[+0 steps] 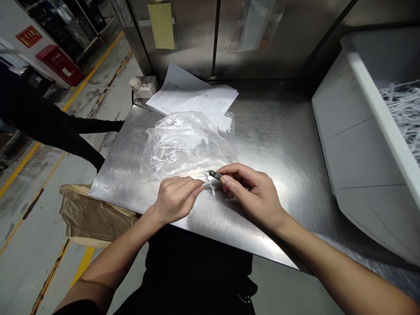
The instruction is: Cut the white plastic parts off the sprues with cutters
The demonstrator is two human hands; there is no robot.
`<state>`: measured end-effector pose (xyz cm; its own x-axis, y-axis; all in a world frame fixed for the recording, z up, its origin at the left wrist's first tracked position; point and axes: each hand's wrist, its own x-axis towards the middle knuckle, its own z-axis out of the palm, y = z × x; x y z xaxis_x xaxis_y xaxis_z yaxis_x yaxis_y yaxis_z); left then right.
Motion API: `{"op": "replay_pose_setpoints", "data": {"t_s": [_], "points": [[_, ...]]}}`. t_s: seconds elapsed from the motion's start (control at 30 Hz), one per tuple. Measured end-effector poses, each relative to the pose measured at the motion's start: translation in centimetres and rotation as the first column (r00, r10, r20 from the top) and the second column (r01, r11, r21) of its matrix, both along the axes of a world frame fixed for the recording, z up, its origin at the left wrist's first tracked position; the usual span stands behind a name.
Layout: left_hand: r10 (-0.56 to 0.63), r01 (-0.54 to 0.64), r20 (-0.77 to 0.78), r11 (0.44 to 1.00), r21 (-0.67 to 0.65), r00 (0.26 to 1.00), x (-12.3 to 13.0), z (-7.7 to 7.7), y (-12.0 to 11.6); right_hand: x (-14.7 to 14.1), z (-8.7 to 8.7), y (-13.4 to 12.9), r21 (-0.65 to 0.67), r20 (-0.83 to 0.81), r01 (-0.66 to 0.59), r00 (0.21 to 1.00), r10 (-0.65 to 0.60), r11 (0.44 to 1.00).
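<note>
Closed in a pinch, my left hand (179, 197) holds a small white branched plastic piece (210, 185) near the front of the metal table. My right hand (251, 190) is closed round a small dark metal tool that looks like a nail clipper (215, 175). The tool's tip is at the upper end of the white piece; whether they touch I cannot tell. Just beyond both hands lies a clear plastic bag (183, 142) with many tiny white bits in it.
Printed papers (193, 94) lie behind the bag, beside a power socket (146, 86). On the right stands a large grey bin (348, 131) holding many white plastic pieces (405, 111). A brown-lined box (98, 216) sits below the table's left edge. A person in dark clothes (49, 118) is at left.
</note>
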<state>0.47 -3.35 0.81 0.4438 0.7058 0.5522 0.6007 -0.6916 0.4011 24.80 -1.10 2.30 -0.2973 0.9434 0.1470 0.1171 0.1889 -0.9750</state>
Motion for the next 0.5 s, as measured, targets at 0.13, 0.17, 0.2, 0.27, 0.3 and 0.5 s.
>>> {"op": "replay_pose_setpoints", "data": {"t_s": [0.13, 0.17, 0.2, 0.27, 0.3, 0.5], "points": [[-0.001, 0.001, 0.002, 1.0, 0.006, 1.0, -0.05, -0.04, -0.03, -0.07, -0.12, -0.2, 0.042, 0.038, -0.03, 0.999, 0.029, 0.999], [-0.002, 0.002, 0.003, 1.0, 0.005, 1.0, -0.06, -0.05, -0.03, -0.1, -0.17, -0.21, 0.045, 0.048, -0.03, 0.998, 0.028, 0.999], [-0.004, 0.004, 0.001, 1.0, 0.004, 1.0, -0.06, -0.05, -0.03, -0.12, -0.22, -0.22, 0.047, 0.057, -0.029, 0.998, 0.027, 0.998], [-0.006, 0.006, -0.005, 1.0, 0.002, 1.0, -0.06, -0.03, -0.03, -0.13, -0.29, -0.22, 0.054, 0.07, -0.028, 0.997, 0.025, 0.998], [-0.005, 0.005, -0.008, 1.0, 0.002, 1.0, -0.05, -0.02, -0.03, -0.11, -0.32, -0.23, 0.058, 0.076, -0.028, 0.997, 0.024, 0.998], [-0.004, 0.004, -0.012, 1.0, -0.006, 1.0, 0.0, 0.11, -0.01, 0.08, -0.33, -0.34, 0.079, 0.097, -0.029, 0.995, 0.021, 0.996]]}}
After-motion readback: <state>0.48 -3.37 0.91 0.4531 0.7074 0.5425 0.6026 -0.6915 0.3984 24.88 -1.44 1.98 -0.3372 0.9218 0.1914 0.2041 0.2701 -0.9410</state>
